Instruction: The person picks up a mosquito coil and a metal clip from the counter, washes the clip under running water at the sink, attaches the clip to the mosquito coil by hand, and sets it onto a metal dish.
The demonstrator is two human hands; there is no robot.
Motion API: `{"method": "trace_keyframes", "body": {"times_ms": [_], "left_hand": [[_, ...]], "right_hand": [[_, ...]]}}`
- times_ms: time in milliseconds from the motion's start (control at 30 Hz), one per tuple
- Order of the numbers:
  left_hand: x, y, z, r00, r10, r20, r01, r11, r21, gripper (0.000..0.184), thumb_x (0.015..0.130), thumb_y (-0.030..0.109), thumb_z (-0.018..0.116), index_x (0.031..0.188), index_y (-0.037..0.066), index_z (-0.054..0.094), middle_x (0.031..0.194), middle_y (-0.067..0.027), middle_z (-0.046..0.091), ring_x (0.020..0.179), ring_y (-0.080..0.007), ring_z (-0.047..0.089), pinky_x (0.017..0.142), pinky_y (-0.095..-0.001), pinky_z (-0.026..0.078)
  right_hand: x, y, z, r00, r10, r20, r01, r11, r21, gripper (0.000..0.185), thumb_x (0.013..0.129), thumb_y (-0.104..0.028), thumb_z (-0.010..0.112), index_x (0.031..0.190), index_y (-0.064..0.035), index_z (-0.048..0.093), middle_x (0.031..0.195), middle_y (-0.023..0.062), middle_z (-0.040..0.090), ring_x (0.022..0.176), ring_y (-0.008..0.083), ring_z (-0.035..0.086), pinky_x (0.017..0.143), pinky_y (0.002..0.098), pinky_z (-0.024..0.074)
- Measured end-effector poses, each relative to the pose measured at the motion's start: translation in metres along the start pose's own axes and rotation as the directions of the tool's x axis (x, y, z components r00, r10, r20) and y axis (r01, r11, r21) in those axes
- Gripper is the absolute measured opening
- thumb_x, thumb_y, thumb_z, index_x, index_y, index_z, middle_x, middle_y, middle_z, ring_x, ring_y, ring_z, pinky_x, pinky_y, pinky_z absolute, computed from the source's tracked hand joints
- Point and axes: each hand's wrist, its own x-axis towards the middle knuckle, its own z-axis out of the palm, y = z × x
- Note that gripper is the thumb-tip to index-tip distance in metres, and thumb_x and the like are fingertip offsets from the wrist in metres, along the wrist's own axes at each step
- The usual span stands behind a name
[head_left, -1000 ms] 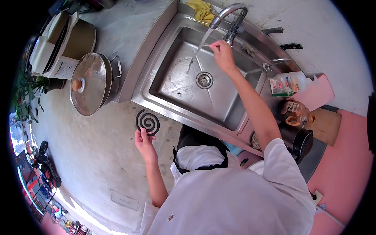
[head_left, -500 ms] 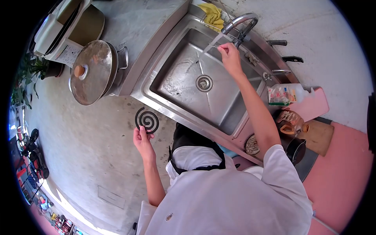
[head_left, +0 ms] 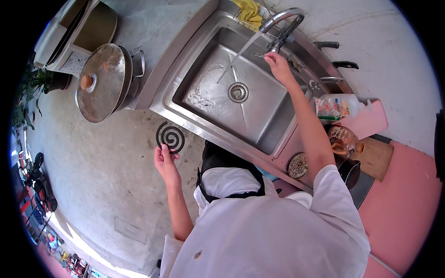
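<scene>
My left hand (head_left: 167,163) pinches a dark mosquito coil (head_left: 169,139) by its lower edge, over the floor left of the sink. My right hand (head_left: 278,65) is closed on a small, thin metal piece, apparently a coil stand (head_left: 259,55), above the sink basin. Water runs from the curved faucet (head_left: 283,17) in a slanting stream (head_left: 241,52), left of the metal piece and apart from it. It lands in the stainless steel sink (head_left: 259,129), left of the drain (head_left: 238,92).
A lidded pot (head_left: 103,83) stands left of the sink. On the right are a plastic bag (head_left: 331,107), a pink board (head_left: 374,121), a brown-labelled jug (head_left: 342,139) and a wooden board (head_left: 378,160). Two knives (head_left: 345,65) hang by the wall. A yellow cloth (head_left: 249,13) lies behind the basin.
My right hand has drawn back from the faucet, taking the metal piece out of the stream to the right. My left hand keeps the mosquito coil. The view has shifted slightly.
</scene>
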Motion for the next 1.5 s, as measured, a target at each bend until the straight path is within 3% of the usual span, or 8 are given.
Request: {"method": "trace_keyframes", "body": {"times_ms": [400,467,500,633,833,967,1133,1500], "left_hand": [[-0.014,-0.003,-0.011,1.000,0.002,-0.011,-0.001,0.998,0.058,0.019,0.091,0.022,0.046,0.084,0.005,0.050,0.068,-0.0014,0.052,0.055,-0.0070,0.045,0.053,-0.0200,0.037],[-0.018,0.007,-0.005,1.000,0.000,-0.028,0.002,0.999,0.051,0.019,0.091,0.021,0.047,0.083,0.005,0.050,0.068,-0.0016,0.053,0.055,-0.0071,0.046,0.053,-0.0201,0.037],[-0.020,0.011,-0.008,1.000,0.017,-0.021,-0.016,0.998,0.062,0.019,0.091,0.021,0.047,0.083,0.005,0.050,0.068,-0.0016,0.053,0.055,-0.0071,0.046,0.053,-0.0201,0.037],[-0.030,0.023,-0.005,0.995,0.101,0.009,-0.102,0.988,0.117,0.019,0.091,0.021,0.046,0.086,0.004,0.051,0.069,-0.0017,0.054,0.056,-0.0069,0.046,0.052,-0.0196,0.037],[-0.022,0.039,0.021,0.980,0.084,0.178,-0.093,0.995,0.041,0.018,0.091,0.021,0.047,0.086,0.004,0.051,0.070,-0.0017,0.055,0.055,-0.0062,0.046,0.053,-0.0196,0.038],[-0.008,0.059,0.047,0.950,0.057,0.308,-0.075,0.996,0.046,0.016,0.091,0.019,0.045,0.088,0.005,0.051,0.070,-0.0010,0.055,0.055,-0.0058,0.046,0.052,-0.0195,0.037],[0.007,0.095,0.060,0.786,-0.144,0.601,0.320,0.927,-0.196,0.015,0.091,0.021,0.045,0.090,0.007,0.049,0.068,0.0012,0.050,0.052,-0.0064,0.041,0.050,-0.0197,0.035],[0.044,0.149,0.077,0.349,-0.137,0.927,0.678,0.720,-0.149,0.016,0.092,0.022,0.040,0.090,0.006,0.043,0.061,0.0011,0.037,0.050,-0.0076,0.037,0.046,-0.0218,0.031]], "right_hand": [[-0.031,-0.013,-0.005,0.988,-0.134,-0.078,0.128,0.988,-0.083,0.020,0.082,-0.016,0.056,0.093,0.0001,0.056,0.085,0.0153,0.059,0.075,0.0265,0.058,0.070,0.0347,0.0454],[-0.094,0.100,0.029,0.913,0.235,0.335,0.047,0.752,-0.657,0.020,0.081,-0.014,0.054,0.097,-0.0026,0.057,0.092,0.0191,0.059,0.087,0.0321,0.057,0.075,0.0406,0.0448],[-0.141,0.132,0.044,0.916,0.170,0.364,0.142,0.711,-0.689,0.020,0.080,-0.014,0.055,0.095,-0.0024,0.058,0.091,0.0204,0.059,0.090,0.0331,0.057,0.077,0.0422,0.0443],[-0.183,0.051,0.046,0.978,0.170,0.123,-0.157,0.982,-0.105,0.021,0.079,-0.015,0.059,0.094,0.0003,0.057,0.082,0.0155,0.062,0.076,0.0279,0.060,0.067,0.0358,0.0465],[-0.197,-0.076,0.009,0.979,0.097,-0.182,-0.030,0.941,0.337,0.016,0.082,-0.009,0.056,0.093,0.0019,0.055,0.075,0.0096,0.059,0.065,0.0123,0.052,0.060,0.0250,0.0438],[-0.202,-0.056,0.009,0.957,0.009,-0.289,0.028,0.992,0.125,0.017,0.080,-0.007,0.056,0.094,0.0025,0.054,0.078,0.0114,0.058,0.066,0.0158,0.054,0.062,0.0263,0.0443],[-0.240,0.070,0.055,0.891,0.342,0.298,-0.246,0.917,-0.315,0.022,0.078,-0.011,0.060,0.093,0.0044,0.054,0.078,0.0144,0.062,0.071,0.0195,0.059,0.065,0.0313,0.0459],[-0.244,0.031,0.065,0.847,0.510,-0.147,-0.426,0.818,0.385,0.022,0.086,-0.020,0.054,0.091,0.0005,0.056,0.075,0.0045,0.059,0.064,0.0096,0.051,0.056,0.0229,0.0414]]}}
